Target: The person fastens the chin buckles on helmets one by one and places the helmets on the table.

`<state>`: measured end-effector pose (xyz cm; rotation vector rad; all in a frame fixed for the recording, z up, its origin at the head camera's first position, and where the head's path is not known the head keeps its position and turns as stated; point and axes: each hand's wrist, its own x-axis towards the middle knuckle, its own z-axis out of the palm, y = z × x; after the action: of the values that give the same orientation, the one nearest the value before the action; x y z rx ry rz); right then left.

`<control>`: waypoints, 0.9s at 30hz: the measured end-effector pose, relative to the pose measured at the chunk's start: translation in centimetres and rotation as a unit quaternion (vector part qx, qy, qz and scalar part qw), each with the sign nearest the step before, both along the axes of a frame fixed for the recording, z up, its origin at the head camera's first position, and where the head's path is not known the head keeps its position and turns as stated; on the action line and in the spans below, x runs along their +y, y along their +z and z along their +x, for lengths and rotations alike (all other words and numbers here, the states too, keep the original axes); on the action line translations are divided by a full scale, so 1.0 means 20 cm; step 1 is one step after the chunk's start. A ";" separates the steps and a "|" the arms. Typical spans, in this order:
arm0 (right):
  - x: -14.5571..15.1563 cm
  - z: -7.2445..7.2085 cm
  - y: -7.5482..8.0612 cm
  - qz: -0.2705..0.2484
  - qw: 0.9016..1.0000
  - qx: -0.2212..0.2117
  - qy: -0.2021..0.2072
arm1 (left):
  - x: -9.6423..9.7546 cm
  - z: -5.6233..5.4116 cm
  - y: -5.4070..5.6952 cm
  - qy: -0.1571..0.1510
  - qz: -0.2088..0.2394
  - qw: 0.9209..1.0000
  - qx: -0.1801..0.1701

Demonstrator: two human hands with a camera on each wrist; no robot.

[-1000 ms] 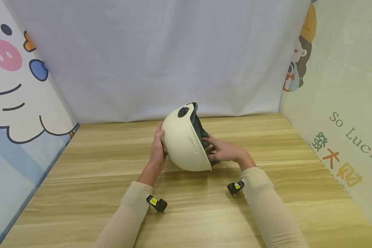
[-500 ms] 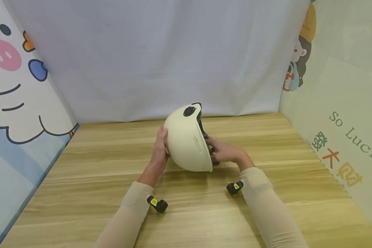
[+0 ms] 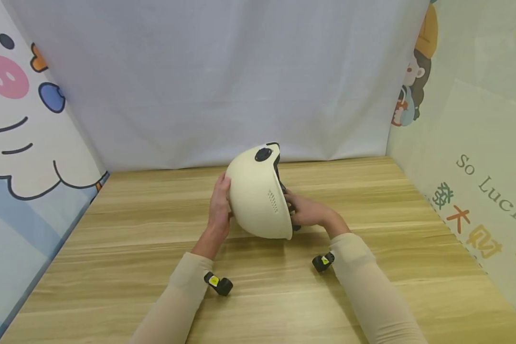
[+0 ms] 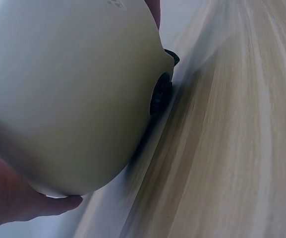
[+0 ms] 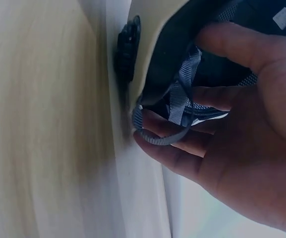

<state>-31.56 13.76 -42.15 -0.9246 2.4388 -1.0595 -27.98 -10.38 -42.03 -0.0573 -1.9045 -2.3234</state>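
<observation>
A cream helmet (image 3: pixel 255 196) is tipped on its side over the wooden table, its opening facing right. My left hand (image 3: pixel 219 203) grips the crown from the left. In the left wrist view, its thumb (image 4: pixel 48 206) lies against the shell's lower edge. My right hand (image 3: pixel 307 210) reaches into the opening, thumb and fingers spread apart and partly hidden by the rim. Grey webbing straps (image 5: pixel 177 99) cross its fingers in the right wrist view, one looping near the fingertips. The thumb tip rests by the dark lining (image 5: pixel 261 17). A black round fitting (image 3: pixel 263 154) sits on the shell's far side.
The wood-grain table (image 3: pixel 133 229) stretches around the helmet. A white cloth (image 3: pixel 223 81) hangs along its back edge. Printed cartoon panels stand at the left (image 3: pixel 21 143) and right (image 3: pixel 468 143). Black wrist cameras (image 3: pixel 219 284) are strapped over the sleeves.
The helmet has turned slightly, its opening now facing more away from the head camera. My right hand's fingers have gone further inside, and less strap shows past the rim. My left hand keeps its hold.
</observation>
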 end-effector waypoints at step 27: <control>-0.01 0.00 -0.02 -0.001 1.000 0.012 0.007 | 0.02 0.00 -0.04 -0.026 0.048 0.998 -0.018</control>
<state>-31.61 13.55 -42.45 -0.9586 2.4485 -1.0513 -27.92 -10.00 -42.92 -0.0555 -1.8258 -2.4626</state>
